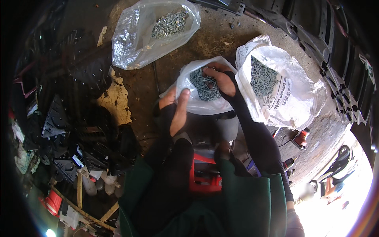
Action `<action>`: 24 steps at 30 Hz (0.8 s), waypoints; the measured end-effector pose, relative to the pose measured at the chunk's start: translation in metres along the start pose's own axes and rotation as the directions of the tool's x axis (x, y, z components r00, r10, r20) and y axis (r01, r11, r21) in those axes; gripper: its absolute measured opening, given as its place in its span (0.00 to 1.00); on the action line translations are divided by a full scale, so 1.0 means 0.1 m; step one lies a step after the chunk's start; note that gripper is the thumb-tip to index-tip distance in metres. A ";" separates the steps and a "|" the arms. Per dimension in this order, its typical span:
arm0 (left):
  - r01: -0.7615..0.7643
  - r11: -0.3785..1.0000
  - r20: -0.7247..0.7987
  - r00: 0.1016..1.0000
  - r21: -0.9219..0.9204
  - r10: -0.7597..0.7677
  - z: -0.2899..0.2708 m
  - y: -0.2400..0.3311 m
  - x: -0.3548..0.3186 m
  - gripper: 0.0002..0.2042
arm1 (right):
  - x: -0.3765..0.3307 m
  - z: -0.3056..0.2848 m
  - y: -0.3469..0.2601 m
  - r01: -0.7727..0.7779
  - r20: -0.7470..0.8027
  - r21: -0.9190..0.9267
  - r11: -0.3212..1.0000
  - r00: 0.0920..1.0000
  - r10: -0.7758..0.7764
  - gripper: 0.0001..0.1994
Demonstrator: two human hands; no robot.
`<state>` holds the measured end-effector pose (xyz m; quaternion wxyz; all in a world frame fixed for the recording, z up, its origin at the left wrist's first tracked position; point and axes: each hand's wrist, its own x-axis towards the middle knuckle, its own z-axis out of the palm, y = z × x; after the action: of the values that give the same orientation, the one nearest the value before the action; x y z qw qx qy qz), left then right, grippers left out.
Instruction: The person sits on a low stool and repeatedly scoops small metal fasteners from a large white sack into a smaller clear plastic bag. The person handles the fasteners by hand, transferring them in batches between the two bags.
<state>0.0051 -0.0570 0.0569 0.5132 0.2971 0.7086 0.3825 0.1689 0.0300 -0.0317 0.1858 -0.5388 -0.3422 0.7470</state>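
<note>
A small white plastic bag [189, 103] full of grey screws [203, 85] sits in front of me. My left hand [178, 110] grips the bag's near edge and holds it open. My right hand [223, 81] reaches into the bag's mouth, fingers curled over a bunch of screws. Both forearms wear black sleeves. A larger white sack [284, 94] with more screws stands open just right of my right hand.
A clear plastic bag [146, 35] holding small metal nuts or bolts lies at the top centre on the dirty concrete floor [142, 83]. Black plastic parts [79, 118] pile up on the left. A red tool case [203, 173] sits by my legs. A power tool [301, 138] lies right.
</note>
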 end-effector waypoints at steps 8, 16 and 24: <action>-0.160 0.835 -0.069 0.971 0.526 0.230 -0.32 0.02 0.03 0.10 | -0.13 0.15 0.01 -0.271 0.277 0.735 0.621 0.957 0.089 0.14; -0.006 0.978 0.081 0.996 -0.211 0.024 0.14 0.11 -0.29 0.24 | -0.38 0.26 0.13 -0.148 0.150 0.851 0.504 0.988 0.037 0.18; 0.654 0.169 0.626 0.756 -0.738 -0.192 0.11 -0.27 0.15 0.19 | -0.87 0.47 -0.15 0.088 0.036 0.512 0.855 0.992 -0.124 0.24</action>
<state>0.0103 -0.0568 0.0246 0.8015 -0.2038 0.2845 0.4850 0.1544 -0.0303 0.0460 0.3506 -0.4253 -0.1682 0.8172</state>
